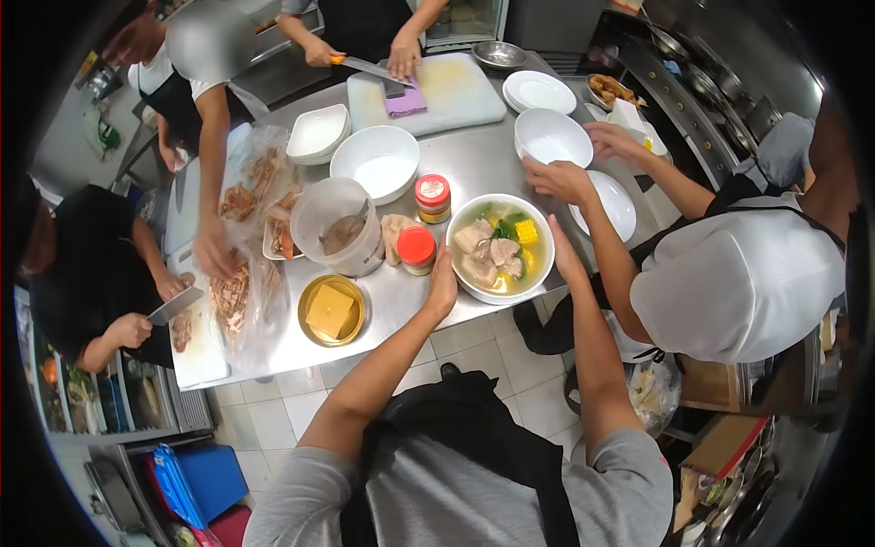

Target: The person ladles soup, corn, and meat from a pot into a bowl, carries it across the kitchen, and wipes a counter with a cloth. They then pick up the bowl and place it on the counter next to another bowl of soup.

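A white bowl of soup [500, 298] with chunks of meat, corn and green leaves in a yellowish broth is held level between my two hands at the near edge of the steel table. My left hand [442, 284] presses on its left side, and my right hand [567, 253] curves along its right side. Just left of the bowl stand two red-lidded jars, one nearer [416, 246] and one farther [433, 193]. A crumpled tan cloth [395, 235] lies against the nearer jar.
At right a co-worker in a white cap [738, 283] handles a white bowl [553, 139] above a plate [609, 208]. Across the table, a person sharpens a knife [363, 67]. Another at left holds a cleaver [175, 306]. A plastic tub [365, 253] and a yellow-brown container [355, 334] stand left.
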The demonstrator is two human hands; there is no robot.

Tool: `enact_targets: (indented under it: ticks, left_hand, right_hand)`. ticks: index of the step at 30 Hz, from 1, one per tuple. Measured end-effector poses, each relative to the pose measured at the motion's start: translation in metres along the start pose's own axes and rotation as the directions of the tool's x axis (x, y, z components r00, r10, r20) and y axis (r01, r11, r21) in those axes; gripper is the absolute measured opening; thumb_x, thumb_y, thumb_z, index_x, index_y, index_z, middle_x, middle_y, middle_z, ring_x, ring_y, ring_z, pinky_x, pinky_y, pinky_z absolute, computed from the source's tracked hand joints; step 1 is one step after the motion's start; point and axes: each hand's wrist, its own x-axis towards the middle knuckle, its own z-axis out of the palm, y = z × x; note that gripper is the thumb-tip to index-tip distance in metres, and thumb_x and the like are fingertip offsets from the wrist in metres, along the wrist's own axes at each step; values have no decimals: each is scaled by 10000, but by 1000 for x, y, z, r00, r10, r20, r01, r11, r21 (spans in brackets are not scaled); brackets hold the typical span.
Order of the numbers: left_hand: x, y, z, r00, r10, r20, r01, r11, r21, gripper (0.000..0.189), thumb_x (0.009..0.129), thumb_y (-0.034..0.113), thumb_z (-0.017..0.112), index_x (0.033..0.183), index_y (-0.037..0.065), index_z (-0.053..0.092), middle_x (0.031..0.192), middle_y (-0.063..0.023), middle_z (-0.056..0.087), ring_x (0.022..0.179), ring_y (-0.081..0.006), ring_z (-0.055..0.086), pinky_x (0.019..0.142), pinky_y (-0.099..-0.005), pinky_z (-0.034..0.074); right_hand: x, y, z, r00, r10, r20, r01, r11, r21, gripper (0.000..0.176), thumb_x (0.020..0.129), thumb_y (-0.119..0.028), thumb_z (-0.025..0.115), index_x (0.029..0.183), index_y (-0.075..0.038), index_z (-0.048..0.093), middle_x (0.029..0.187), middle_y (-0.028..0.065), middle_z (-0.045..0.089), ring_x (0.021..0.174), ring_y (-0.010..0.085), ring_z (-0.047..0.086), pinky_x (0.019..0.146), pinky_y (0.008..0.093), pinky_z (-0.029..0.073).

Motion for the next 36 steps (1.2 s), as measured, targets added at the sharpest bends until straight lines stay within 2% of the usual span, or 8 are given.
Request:
enact_targets:
  ticks: [5, 7, 13, 16, 19, 25, 28, 36]
  left_hand:
    - [-25, 20, 2, 982, -180, 49, 187, 947, -262, 517, 920, 300, 286, 1338, 4, 215, 1330, -126, 309, 1218, -199, 298, 1002, -288, 237]
    - [-35, 17, 0, 988, -152, 29, 155, 956, -250, 520, 920, 303, 291, 1340, 7, 213, 1321, -119, 316, 1209, -194, 306, 996, -288, 248]
    - [-77, 34, -6, 996, -91, 21, 93, 967, -236, 526, 918, 315, 305, 1344, 19, 212, 1312, -114, 329, 1196, -183, 320, 988, -287, 262]
    - [-105, 73, -12, 966, -257, 16, 255, 943, -216, 515, 926, 313, 304, 1336, 10, 239, 1288, -111, 376, 1188, -188, 344, 991, -283, 259]
    - [-121, 58, -31, 999, -25, -27, 21, 990, -138, 495, 929, 312, 312, 1331, 28, 268, 1278, -104, 390, 1186, -177, 349, 985, -276, 264]
    - [-184, 121, -80, 985, -6, -171, -17, 991, -130, 558, 921, 369, 316, 1341, 13, 227, 1342, -115, 315, 1225, -193, 300, 999, -277, 232]
    - [-220, 153, -108, 934, 18, -356, -9, 1000, 26, 698, 904, 407, 330, 1366, 11, -14, 1420, -176, 93, 1301, -231, 145, 1037, -300, 134]
    - [-330, 185, -232, 696, 187, -693, -39, 974, 224, 691, 906, 404, 281, 1351, -22, -31, 1422, -207, 31, 1322, -267, 63, 1047, -304, 102]
  right_hand:
    - [-6, 12, 0, 996, -23, 91, 12, 993, 121, 574, 914, -439, 304, 1213, 33, 432, 1232, 115, 432, 1144, 159, 376, 980, 252, 253]
    - [-13, 17, 4, 983, -171, 70, 165, 982, 87, 536, 922, -396, 294, 1257, 13, 381, 1262, 120, 408, 1177, 177, 365, 988, 268, 259]
    - [-56, 9, 15, 980, -156, 124, 143, 984, 105, 560, 915, -400, 298, 1292, 13, 319, 1292, 139, 376, 1193, 199, 349, 994, 290, 249]
    - [-77, -8, 26, 983, -137, 123, 119, 982, 146, 532, 920, -369, 303, 1286, 16, 319, 1279, 135, 380, 1174, 202, 364, 987, 290, 261]
    - [-96, -32, 44, 982, -142, 126, 126, 984, 126, 525, 921, -353, 314, 1288, 21, 310, 1272, 136, 383, 1164, 202, 377, 982, 291, 270]
    - [-126, -86, 119, 924, -164, 344, 76, 964, 255, 544, 924, -358, 298, 1321, 9, 237, 1290, 154, 358, 1169, 224, 386, 974, 327, 311]
    - [-136, -100, 166, 884, -171, 434, 39, 954, 296, 561, 922, -380, 278, 1326, 6, 220, 1296, 153, 349, 1182, 232, 373, 982, 336, 300]
    - [-169, -128, 351, 655, -254, 711, 135, 966, 221, 557, 922, -375, 264, 1317, 16, 231, 1319, 152, 320, 1203, 233, 340, 1000, 332, 268]
